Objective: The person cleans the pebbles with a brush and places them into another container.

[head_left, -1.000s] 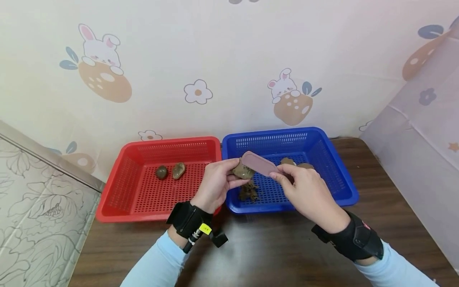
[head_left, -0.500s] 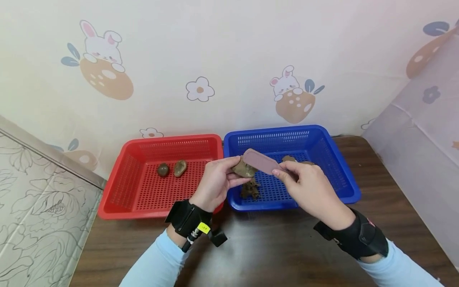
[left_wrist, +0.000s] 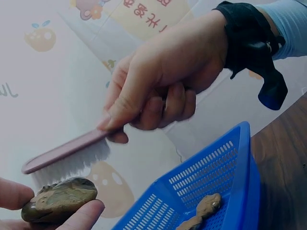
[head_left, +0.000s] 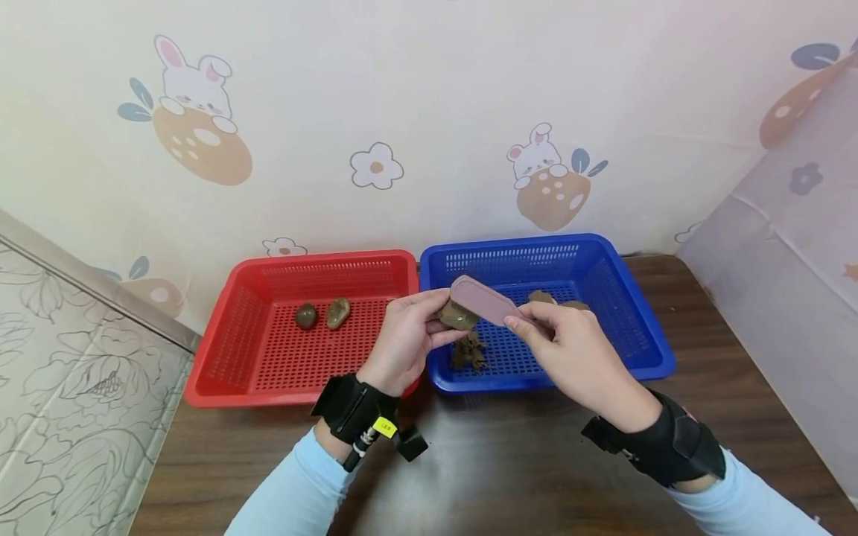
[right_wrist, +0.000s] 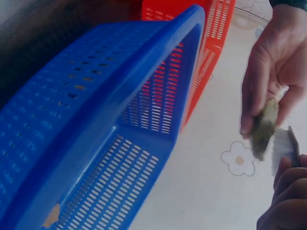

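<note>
My left hand (head_left: 402,339) holds a muddy greenish-brown stone (left_wrist: 62,203) between thumb and fingers, above the left part of the blue basket (head_left: 442,388). My right hand (head_left: 579,361) grips the handle of a mauve scrubbing brush (head_left: 485,303). In the left wrist view, its white bristles (left_wrist: 72,165) point down at the stone's muddy upper face and appear to touch it. From the head view the brush back covers part of the stone. A brown clump (head_left: 469,353) lies in the blue basket under the stone. More muddy stones (head_left: 540,297) lie there, partly behind my right hand.
A red basket (head_left: 221,398) stands left of the blue one, with a round dark stone (head_left: 305,316) and a flatter stone (head_left: 338,313) inside. Both baskets sit on a dark wooden table (head_left: 509,461) against a patterned wall covering (head_left: 442,112).
The stone has tilted slightly in my left hand, and the brush has shifted a little left over it. Both hands keep their holds. The head view has moved slightly.
</note>
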`<state>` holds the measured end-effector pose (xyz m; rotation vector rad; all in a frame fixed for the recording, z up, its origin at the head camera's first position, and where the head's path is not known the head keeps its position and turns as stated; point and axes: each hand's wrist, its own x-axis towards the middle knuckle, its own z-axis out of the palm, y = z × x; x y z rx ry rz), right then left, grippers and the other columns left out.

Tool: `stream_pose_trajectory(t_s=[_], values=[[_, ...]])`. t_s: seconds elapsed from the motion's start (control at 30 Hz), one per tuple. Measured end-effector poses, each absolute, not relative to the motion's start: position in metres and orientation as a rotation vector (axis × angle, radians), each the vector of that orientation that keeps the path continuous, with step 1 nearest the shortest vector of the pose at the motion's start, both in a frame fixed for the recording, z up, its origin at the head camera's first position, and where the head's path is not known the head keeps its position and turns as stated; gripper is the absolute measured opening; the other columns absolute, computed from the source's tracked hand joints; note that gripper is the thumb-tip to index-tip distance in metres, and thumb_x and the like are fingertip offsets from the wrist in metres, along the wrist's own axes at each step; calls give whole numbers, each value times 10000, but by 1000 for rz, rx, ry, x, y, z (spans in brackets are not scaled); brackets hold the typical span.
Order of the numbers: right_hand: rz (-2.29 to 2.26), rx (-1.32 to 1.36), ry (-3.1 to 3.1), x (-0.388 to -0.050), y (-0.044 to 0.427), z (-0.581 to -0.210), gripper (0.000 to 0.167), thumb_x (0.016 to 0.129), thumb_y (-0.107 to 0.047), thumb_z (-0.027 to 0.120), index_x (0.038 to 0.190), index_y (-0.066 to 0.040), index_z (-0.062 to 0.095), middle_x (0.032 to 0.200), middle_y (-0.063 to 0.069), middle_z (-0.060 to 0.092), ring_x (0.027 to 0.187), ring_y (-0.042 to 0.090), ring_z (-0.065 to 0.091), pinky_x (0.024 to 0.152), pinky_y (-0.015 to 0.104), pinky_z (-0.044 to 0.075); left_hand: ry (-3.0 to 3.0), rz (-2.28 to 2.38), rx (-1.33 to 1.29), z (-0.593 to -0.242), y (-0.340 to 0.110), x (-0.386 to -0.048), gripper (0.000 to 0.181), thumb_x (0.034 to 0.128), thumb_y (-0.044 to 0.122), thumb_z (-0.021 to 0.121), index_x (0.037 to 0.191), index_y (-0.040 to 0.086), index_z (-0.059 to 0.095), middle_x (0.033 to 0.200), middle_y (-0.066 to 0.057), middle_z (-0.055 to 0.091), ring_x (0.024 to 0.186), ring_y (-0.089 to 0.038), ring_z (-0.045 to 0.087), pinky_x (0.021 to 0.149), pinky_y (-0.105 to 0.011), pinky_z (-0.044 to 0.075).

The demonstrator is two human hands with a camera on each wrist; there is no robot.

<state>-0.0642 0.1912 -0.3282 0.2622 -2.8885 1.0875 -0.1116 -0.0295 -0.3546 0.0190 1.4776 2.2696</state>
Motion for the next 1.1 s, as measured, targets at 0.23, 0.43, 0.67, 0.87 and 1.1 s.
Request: stream_pose_trajectory(t_s=[0.23, 0.43, 0.67, 0.87, 1.1], values=[[1025, 207, -2887, -69, 194, -333, 319, 930, -471, 494, 1054, -213, 637, 653, 7, 489, 510, 137, 433, 386, 241, 309, 1492, 2261, -14, -353, -30, -111, 305, 955, 274, 534, 1181, 94, 632, 1172, -153, 639, 1013, -273, 669, 847, -400, 542], [1099, 266, -2873, -63, 191, -330, 327, 923, -487, 498, 1060, -233, 650, 669, -6, 505, 542, 125, 449, 407, 242, 320, 1479, 2261, 15, -354, -30, -111, 311, 961, 277, 521, 1187, 98, 639, 1163, -135, 659, 1026, -268, 664, 848, -397, 541], [1033, 301, -2907, -63, 186, -332, 331, 917, -492, 504, 1050, -229, 653, 646, -20, 516, 494, 109, 444, 382, 229, 314, 1446, 2279, 45, -354, -29, -111, 308, 984, 271, 469, 1195, 123, 637, 1156, -117, 670, 1035, -261, 659, 852, -390, 538], [973, 254, -2886, -66, 187, -335, 345, 915, -496, 503, 1041, -214, 656, 649, -11, 517, 501, 119, 448, 382, 229, 312, 1436, 2284, -22, -357, -29, -111, 295, 975, 269, 489, 1183, 130, 646, 1148, -124, 670, 1022, -267, 666, 856, -391, 536], [1059, 360, -2892, -60, 182, -336, 317, 923, -493, 494, 1058, -256, 653, 606, -39, 493, 446, 83, 407, 372, 225, 303, 1388, 2302, -11, -355, -28, -113, 310, 976, 269, 482, 1196, 106, 629, 1155, -133, 666, 1047, -264, 656, 859, -381, 537]])
